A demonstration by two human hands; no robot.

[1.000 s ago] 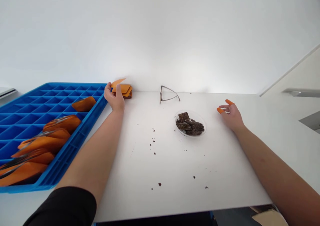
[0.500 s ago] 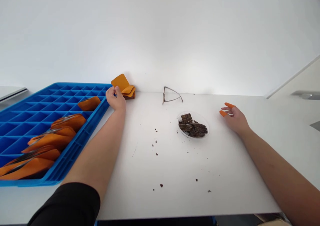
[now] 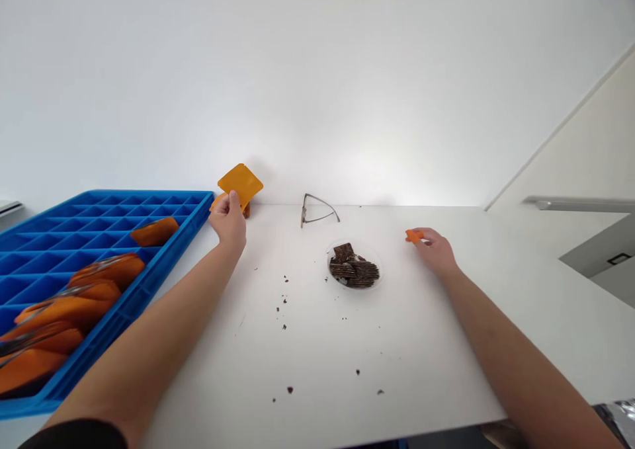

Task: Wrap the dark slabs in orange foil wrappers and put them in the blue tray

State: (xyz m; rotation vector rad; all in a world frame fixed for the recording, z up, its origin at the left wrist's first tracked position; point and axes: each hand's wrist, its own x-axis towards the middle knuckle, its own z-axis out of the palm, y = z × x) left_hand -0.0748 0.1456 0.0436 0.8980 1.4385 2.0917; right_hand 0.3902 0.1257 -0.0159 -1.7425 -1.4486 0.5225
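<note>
My left hand (image 3: 229, 223) pinches a flat orange sachet (image 3: 241, 183) between thumb and fingers, holding it up near the wall. Behind that hand, more orange sachets (image 3: 247, 211) are partly hidden. My right hand (image 3: 435, 250) is over the right part of the table, its thumb and forefinger brought together, with nothing visible between them. Orange finger cots (image 3: 413, 235) cover those fingertips. Between my hands a clear round dish (image 3: 379, 282) holds a pile of thin dark brown squares (image 3: 354, 272), one lying askew on top.
To the left stands a blue divided crate (image 3: 163, 262), with filled orange packets (image 3: 74, 307) along its near right side. Folded-open eyeglasses (image 3: 320, 219) lie by the wall. Dark crumbs (image 3: 290, 390) are scattered over the white table (image 3: 317, 356).
My left hand has lifted one sachet clear of the others. My right hand's thumb and forefinger have closed together. The view has shifted, so the table's contents appear further left and lower.
</note>
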